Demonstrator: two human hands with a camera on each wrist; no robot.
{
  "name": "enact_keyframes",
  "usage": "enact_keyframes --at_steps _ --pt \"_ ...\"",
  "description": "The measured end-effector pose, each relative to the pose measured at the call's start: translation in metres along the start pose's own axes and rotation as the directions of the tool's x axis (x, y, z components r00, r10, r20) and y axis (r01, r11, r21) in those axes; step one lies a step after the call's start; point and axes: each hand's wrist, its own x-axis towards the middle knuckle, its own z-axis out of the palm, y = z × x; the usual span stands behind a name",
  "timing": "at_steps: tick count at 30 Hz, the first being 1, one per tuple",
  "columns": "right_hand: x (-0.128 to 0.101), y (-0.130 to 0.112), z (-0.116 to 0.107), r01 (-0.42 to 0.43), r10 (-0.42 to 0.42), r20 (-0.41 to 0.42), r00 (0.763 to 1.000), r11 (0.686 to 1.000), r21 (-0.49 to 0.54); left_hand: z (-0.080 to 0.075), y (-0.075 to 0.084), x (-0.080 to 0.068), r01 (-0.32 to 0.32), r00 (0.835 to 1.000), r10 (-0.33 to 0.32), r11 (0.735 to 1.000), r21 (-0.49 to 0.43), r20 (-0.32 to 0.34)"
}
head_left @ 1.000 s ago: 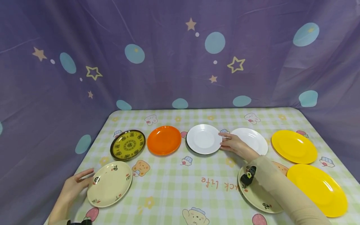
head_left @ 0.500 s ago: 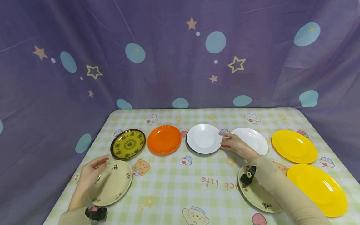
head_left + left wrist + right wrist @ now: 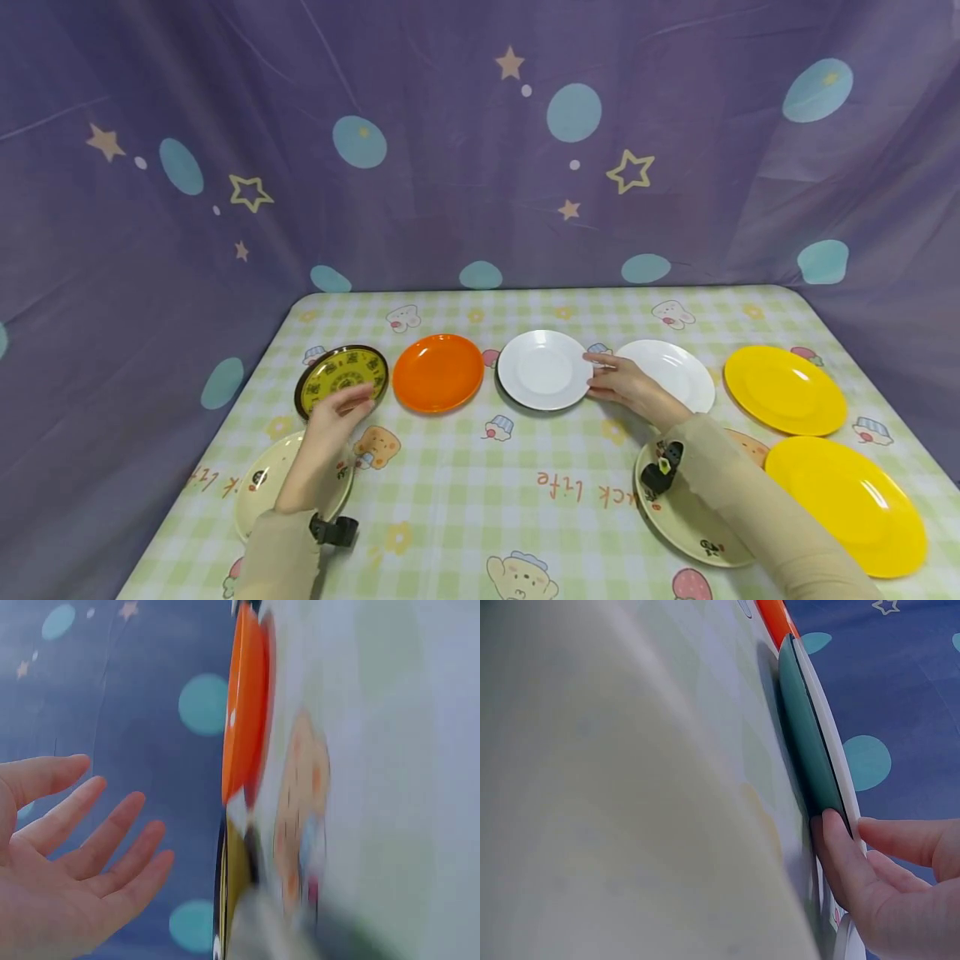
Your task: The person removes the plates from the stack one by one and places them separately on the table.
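Note:
My right hand pinches the right rim of a white plate. That plate lies on a teal plate, and in the right wrist view the digits sit on both sides of the two rims. My left hand is held with its fingers apart and nothing in them, as the left wrist view shows. It hovers over the near edge of a dark-rimmed olive patterned plate. Its forearm hides part of a cream plate. To the right of the olive plate lies an orange plate.
A second white plate lies partly behind my right hand. Two yellow plates are at the right side. Another cream plate is partly under my right forearm. The checked tablecloth carries printed figures; a purple curtain hangs behind.
My left hand has moved from the left edge of the cream plate, across it and forward to the right, up to the olive plate. My right hand has stayed at the white plate.

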Motion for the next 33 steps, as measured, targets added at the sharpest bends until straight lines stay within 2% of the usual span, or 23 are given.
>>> enact_keyframes --at_steps 4,9,15,21,25,30,33 --pt "0.001 -0.001 0.0 -0.017 0.017 -0.014 1.0 1.0 0.001 0.021 0.008 0.007 -0.026 0.999 0.026 1.0 -0.011 0.029" --pt "0.002 -0.001 0.0 -0.031 0.031 -0.023 0.999 1.0 0.003 0.044 0.016 0.014 0.017 0.996 -0.011 0.998 -0.068 0.092" --pt "0.004 -0.002 0.001 -0.039 0.039 -0.044 0.998 0.999 0.0 0.073 0.024 0.024 0.023 0.997 -0.014 0.993 -0.113 0.082" --pt "0.005 -0.002 0.002 -0.051 0.052 -0.064 0.997 0.999 0.01 0.099 0.032 0.031 0.034 0.994 -0.015 0.983 -0.178 0.104" --pt "0.003 -0.002 0.002 -0.043 0.043 -0.047 0.998 0.999 0.007 0.114 0.034 0.034 0.035 0.99 -0.007 0.979 -0.201 0.138" --pt "0.002 -0.001 0.001 -0.033 0.033 -0.033 0.999 0.999 0.002 0.128 0.037 0.037 0.102 0.979 -0.048 0.958 -0.266 0.2" --pt "0.005 0.0 0.0 -0.024 0.025 -0.039 0.999 1.0 0.012 0.132 0.046 0.036 0.108 0.975 -0.048 0.955 -0.276 0.218"
